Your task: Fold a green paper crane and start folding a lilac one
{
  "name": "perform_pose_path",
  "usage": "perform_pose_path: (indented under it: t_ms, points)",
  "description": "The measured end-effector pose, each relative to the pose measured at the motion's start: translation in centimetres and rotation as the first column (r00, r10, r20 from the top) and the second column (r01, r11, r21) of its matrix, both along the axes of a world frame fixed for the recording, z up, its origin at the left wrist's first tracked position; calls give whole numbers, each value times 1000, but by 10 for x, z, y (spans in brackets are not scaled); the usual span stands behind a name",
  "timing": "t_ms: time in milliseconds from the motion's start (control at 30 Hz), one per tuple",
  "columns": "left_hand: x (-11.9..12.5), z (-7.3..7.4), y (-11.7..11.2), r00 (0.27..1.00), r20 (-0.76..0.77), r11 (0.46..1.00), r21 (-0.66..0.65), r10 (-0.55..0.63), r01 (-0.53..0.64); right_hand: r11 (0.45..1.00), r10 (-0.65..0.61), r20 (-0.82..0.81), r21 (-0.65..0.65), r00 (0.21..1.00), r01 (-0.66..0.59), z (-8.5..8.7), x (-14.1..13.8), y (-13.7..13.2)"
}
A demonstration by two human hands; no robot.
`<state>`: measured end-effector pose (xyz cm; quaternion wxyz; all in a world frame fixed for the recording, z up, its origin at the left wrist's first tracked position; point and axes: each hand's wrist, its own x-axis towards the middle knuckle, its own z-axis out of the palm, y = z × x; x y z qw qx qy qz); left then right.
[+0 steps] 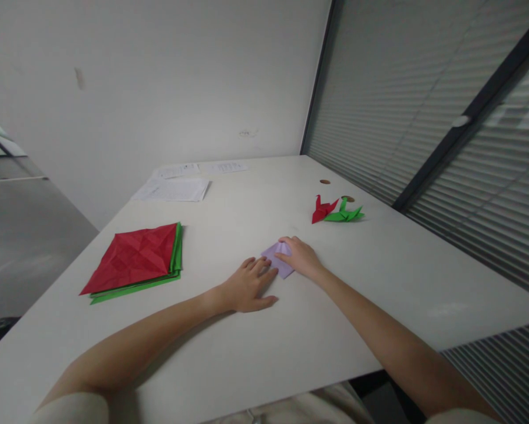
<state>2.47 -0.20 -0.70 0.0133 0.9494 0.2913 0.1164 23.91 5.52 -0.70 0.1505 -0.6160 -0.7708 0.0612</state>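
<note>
A small folded piece of lilac paper [277, 259] lies flat on the white table [379, 282]. My left hand [249, 287] rests palm down with its fingers stretched out, the fingertips touching the paper's left edge. My right hand [300, 257] lies on the paper's right part, fingers flat and pressing it down. Neither hand lifts the paper.
A stack of red and green paper sheets [136, 259] lies to the left. A folded red paper figure [321, 209] and a green one [344, 214] sit farther back on the right. White printed papers [174, 188] lie at the far edge. Window blinds [445, 135] run along the right side.
</note>
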Motion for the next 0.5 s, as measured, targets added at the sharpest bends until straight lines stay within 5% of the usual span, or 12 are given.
perform_pose_path:
  t_ms: [500]
  points:
    - [-8,2,15,998,49,998,-59,-32,35,1000,2,8,-7,1000,-2,2,-1,-1]
